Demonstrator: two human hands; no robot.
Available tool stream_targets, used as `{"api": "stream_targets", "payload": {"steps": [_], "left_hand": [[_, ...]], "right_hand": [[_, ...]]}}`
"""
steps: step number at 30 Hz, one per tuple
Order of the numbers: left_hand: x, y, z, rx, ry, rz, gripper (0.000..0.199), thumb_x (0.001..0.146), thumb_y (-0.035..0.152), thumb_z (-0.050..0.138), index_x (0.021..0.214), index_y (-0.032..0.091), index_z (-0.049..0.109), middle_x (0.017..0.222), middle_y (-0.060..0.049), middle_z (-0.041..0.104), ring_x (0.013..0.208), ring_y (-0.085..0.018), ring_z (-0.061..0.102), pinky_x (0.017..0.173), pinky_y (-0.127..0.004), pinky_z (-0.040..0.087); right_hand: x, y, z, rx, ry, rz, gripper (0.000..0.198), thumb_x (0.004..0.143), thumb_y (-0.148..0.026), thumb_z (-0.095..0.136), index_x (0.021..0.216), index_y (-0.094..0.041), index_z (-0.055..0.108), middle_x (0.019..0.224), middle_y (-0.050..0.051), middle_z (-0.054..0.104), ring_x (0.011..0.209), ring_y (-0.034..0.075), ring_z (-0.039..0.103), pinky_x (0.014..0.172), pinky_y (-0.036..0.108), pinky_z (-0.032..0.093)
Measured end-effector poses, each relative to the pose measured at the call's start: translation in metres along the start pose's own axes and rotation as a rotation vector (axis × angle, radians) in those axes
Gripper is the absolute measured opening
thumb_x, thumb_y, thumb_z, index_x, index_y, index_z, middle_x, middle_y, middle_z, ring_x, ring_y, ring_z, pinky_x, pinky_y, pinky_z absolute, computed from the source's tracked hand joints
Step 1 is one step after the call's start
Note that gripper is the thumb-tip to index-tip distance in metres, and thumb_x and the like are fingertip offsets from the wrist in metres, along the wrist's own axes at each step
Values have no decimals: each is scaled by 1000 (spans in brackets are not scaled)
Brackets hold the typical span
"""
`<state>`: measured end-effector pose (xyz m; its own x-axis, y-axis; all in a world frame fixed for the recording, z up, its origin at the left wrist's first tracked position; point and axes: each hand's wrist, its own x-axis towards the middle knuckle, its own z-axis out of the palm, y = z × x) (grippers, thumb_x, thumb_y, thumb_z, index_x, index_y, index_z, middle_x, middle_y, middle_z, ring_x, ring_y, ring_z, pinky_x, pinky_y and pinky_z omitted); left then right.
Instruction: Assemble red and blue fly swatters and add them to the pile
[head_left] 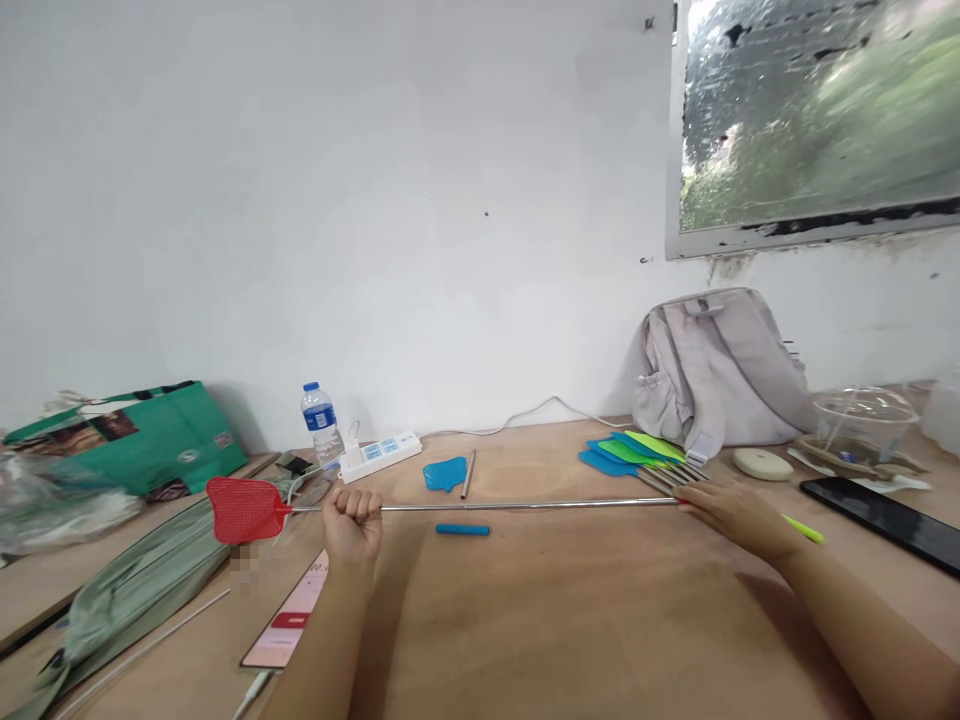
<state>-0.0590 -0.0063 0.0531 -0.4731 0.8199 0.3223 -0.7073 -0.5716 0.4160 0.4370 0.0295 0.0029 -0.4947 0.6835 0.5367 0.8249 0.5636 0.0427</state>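
A red fly swatter [247, 510] stretches sideways above the table, its thin metal rod [525, 505] drawn out long. My left hand [354, 520] is closed in a fist around the rod close to the red head. At the rod's far right end is my right hand [739, 515], fingers together and closed on the tip, which they partly hide. Below the rod lies a blue tube-shaped handle [463, 530]. Behind it are a blue swatter head [445, 474] and a short metal rod [468, 474]. Several blue and green fly swatters [630, 452] are stacked by my right hand.
A phone with a lit screen [289, 620] lies beside my left forearm. A water bottle [321, 425] and power strip [381, 456] stand near the wall. At right are a grey backpack [727, 370], plastic bowl [862, 420] and black phone [885, 515]. A green bag [172, 440] is at left.
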Motion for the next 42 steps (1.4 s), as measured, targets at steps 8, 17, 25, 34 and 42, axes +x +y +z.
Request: {"api": "stream_targets", "payload": {"steps": [8, 17, 25, 34, 42], "left_hand": [[0, 2, -10, -105, 38, -18, 36, 82, 14, 29, 53, 18, 8, 47, 7, 3, 37, -8, 6, 35, -19, 20], [-1, -7, -23, -138, 52, 26, 37, 85, 19, 24, 51, 17, 9, 44, 7, 5, 35, -7, 7, 34, -18, 20], [-5, -18, -11, -86, 37, -71, 35, 84, 22, 31, 49, 17, 31, 42, 6, 28, 37, -6, 33, 44, -19, 38], [-5, -16, -1, 39, 125, -137, 30, 83, 35, 36, 84, 10, 53, 96, -14, 58, 100, -25, 54, 80, -41, 48], [-2, -22, -10, -4, 251, -61, 33, 87, 32, 32, 85, 9, 56, 89, -11, 61, 96, -17, 56, 84, -31, 48]], "right_hand": [[9, -16, -3, -36, -66, 66, 30, 81, -47, 38, 79, -24, 57, 69, 3, 63, 63, 19, 57, 53, 28, 36], [21, -42, 11, -211, -48, 216, 17, 72, -33, 44, 62, -24, 54, 58, 2, 61, 55, 20, 55, 47, 26, 26], [25, -43, -9, -188, -165, 488, 17, 68, -28, 46, 54, -21, 52, 57, 3, 59, 56, 19, 54, 45, 25, 20], [9, -15, -44, -242, -183, 738, 27, 72, -46, 41, 72, -26, 59, 74, 6, 62, 64, 22, 53, 49, 26, 23], [0, 1, -40, -296, -129, 740, 30, 72, -46, 42, 55, -21, 45, 64, 8, 56, 61, 21, 48, 49, 27, 21]]}}
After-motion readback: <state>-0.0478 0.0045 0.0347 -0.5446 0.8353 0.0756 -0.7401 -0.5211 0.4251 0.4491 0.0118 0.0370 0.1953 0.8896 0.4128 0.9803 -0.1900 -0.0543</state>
